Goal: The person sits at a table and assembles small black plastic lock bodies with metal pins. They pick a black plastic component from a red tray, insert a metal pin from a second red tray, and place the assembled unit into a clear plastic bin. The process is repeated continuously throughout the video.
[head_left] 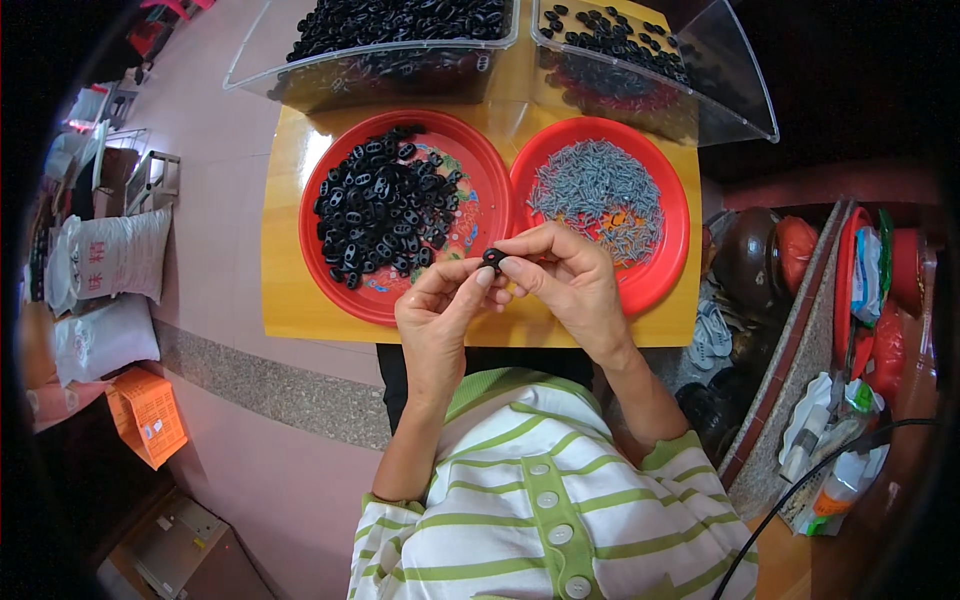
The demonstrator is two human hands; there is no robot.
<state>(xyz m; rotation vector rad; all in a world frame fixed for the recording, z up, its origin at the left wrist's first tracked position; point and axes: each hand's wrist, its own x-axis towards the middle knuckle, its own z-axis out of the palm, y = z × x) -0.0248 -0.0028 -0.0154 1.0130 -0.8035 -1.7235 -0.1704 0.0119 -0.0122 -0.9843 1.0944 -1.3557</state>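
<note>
Between my two hands, above the near rims of the plates, is a small black oval plastic piece with holes (492, 257). My left hand (440, 305) pinches it from the left between thumb and fingers. From the other side, the thumb and forefinger of my right hand (572, 285) close on the same piece; whether a screw is between them is hidden. A red plate (312, 255) on the left bears a heap of similar black pieces (375, 205). Grey screws (597, 190) lie piled in a second red plate (672, 240) on the right.
A see-through bin (400, 75) full of black pieces stands behind the left plate, and another bin (640, 95) with fewer stands behind the right. All rest on a yellow table (285, 300). White sacks (115, 255) and an orange basket (147, 417) are at far left.
</note>
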